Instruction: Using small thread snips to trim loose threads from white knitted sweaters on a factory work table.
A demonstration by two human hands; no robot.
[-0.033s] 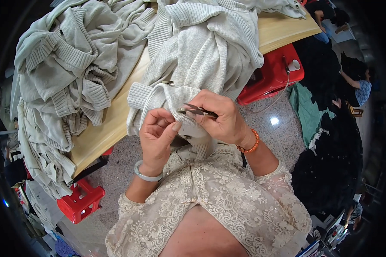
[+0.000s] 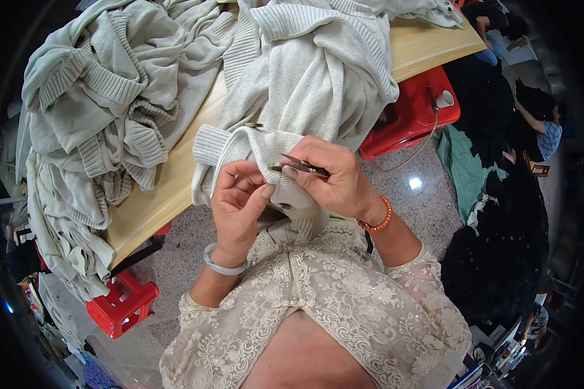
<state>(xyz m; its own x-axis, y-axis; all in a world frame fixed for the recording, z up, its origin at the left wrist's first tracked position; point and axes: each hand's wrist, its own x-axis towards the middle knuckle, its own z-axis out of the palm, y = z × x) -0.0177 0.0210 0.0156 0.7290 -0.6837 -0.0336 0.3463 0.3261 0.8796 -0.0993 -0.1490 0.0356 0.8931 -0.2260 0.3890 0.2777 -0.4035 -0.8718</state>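
Note:
My right hand [image 2: 331, 175] grips small dark scissors [image 2: 309, 167], their blades pointing left over the cloth. By its thumb and fingertips is a small round button [image 2: 276, 166]. Close beside it, my left hand [image 2: 239, 207] is closed in a pinch; what its fingertips hold is too fine to make out. Under both hands lies a light grey knit cardigan [image 2: 298, 84], draped from the table toward my lap. Another button [image 2: 254, 124] shows on its edge above my left hand, and one more [image 2: 283, 206] sits lower down, below the scissors.
A heap of similar grey knitwear [image 2: 104, 97] covers the left of the wooden table [image 2: 156, 204]. A red stool [image 2: 123, 301] stands below it. To the right are a red plastic seat [image 2: 412, 117] with a cable, green cloth [image 2: 461, 168], a large black pile [image 2: 499, 253] and other people.

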